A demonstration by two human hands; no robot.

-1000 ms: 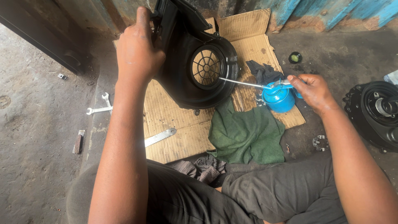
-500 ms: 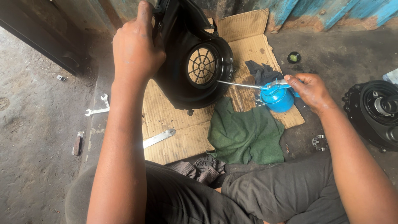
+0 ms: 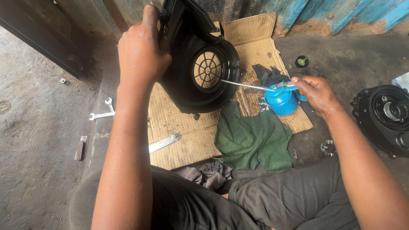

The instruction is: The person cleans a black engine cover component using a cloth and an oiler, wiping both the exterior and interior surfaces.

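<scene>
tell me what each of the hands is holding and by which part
Left hand grips the black housing by its upper edge; right hand holds the blue oil can at its top lever.

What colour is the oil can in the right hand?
Bright blue, with a thin metal spout. The oil can shows best in the head view, gripped by the right hand.

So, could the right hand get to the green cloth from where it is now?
Probably yes. The green cloth lies open on the cardboard, just below the right hand, with nothing over it. But that hand is holding the blue oil can, so it would need to set that down first.
</scene>
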